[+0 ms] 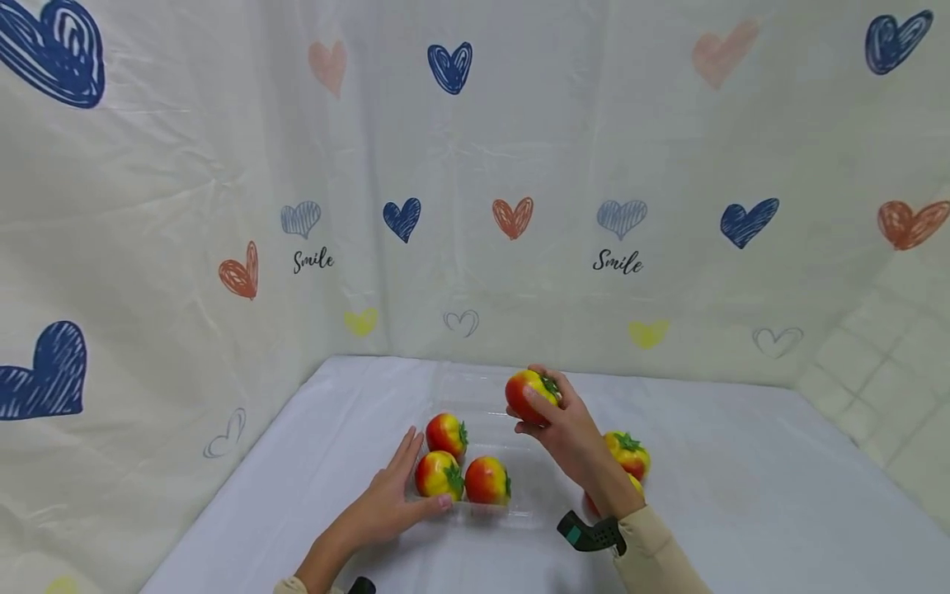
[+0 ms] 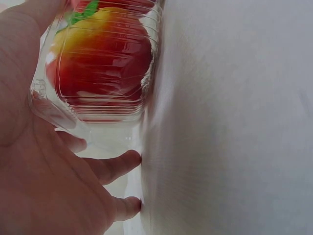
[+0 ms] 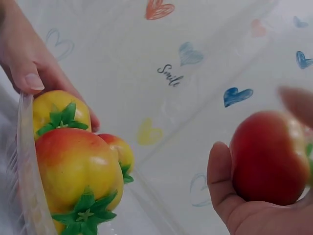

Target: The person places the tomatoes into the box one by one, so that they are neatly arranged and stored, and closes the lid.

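Observation:
My right hand (image 1: pixel 573 437) holds a red-and-yellow, tomato-like fruit (image 1: pixel 525 398) with a green leafy top, raised over the far right part of a clear plastic container (image 1: pixel 529 474). Fingers and thumb curl round its sides. Three similar fruits (image 1: pixel 487 481) sit in the container's left half. At its near left corner rests my left hand (image 1: pixel 386 502), fingers straight along the outside and thumb over the front rim. In the left wrist view, a fruit (image 2: pixel 105 58) shows through the ribbed wall, and the fingertips touch the tablecloth.
Right of the container, more fruits (image 1: pixel 627 454) lie on the white tablecloth (image 1: pixel 712 487), partly hidden behind my right wrist. A heart-printed sheet (image 1: pixel 549 289) hangs behind the table. Dark straps are on both wrists, the right one (image 1: pixel 591 534) showing more fully.

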`<move>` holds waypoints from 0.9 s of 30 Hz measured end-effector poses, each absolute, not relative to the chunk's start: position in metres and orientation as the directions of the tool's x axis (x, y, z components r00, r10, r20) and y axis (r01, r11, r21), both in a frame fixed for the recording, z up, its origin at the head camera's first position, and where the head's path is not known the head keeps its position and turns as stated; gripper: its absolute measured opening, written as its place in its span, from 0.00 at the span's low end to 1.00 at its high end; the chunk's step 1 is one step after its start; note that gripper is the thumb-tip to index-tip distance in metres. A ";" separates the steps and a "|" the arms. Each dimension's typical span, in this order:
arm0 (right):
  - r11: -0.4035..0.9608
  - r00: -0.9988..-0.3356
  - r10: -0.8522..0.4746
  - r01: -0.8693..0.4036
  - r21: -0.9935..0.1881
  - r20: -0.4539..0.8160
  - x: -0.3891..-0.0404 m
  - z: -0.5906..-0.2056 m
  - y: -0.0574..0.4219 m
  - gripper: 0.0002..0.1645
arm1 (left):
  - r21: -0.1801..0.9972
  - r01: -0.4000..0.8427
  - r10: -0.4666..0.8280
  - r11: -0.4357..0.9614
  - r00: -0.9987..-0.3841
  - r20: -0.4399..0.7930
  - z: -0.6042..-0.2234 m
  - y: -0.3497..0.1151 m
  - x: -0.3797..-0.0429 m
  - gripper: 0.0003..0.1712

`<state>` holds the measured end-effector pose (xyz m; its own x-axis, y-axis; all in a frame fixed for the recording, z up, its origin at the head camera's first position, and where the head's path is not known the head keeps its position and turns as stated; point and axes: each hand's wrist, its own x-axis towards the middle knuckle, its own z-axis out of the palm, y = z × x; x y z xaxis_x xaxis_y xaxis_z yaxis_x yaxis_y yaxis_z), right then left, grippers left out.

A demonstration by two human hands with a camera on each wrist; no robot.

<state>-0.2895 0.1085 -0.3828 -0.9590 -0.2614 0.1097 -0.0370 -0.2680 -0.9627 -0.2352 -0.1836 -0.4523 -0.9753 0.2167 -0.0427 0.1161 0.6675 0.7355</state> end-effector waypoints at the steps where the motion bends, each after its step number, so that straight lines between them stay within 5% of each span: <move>1: -0.273 -0.961 -0.254 -0.034 -0.961 0.107 -0.290 -0.383 0.108 0.35 | 0.736 0.116 0.217 0.667 -0.975 -0.043 -0.452 -0.183 -0.235 0.69; 5: -0.251 -0.965 -0.235 -0.058 -0.966 0.119 -0.291 -0.383 0.105 0.40 | 0.736 0.115 0.216 0.667 -0.975 -0.043 -0.451 -0.183 -0.235 0.69; 19: 0.196 -0.977 -0.164 -0.165 -0.967 0.133 -0.293 -0.395 0.085 0.43 | 0.746 0.143 0.240 0.651 -0.970 -0.023 -0.455 -0.181 -0.238 0.69; 27: 0.273 -0.964 -0.208 -0.222 -0.936 0.168 -0.291 -0.405 0.074 0.43 | 0.741 0.125 0.222 0.660 -0.974 -0.034 -0.455 -0.184 -0.237 0.69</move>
<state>-0.2908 0.0736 -0.4048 -0.9636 -0.2080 0.1680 -0.2221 0.2729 -0.9361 -0.2369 -0.1845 -0.4551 -0.9744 0.2220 -0.0340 0.1246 0.6603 0.7406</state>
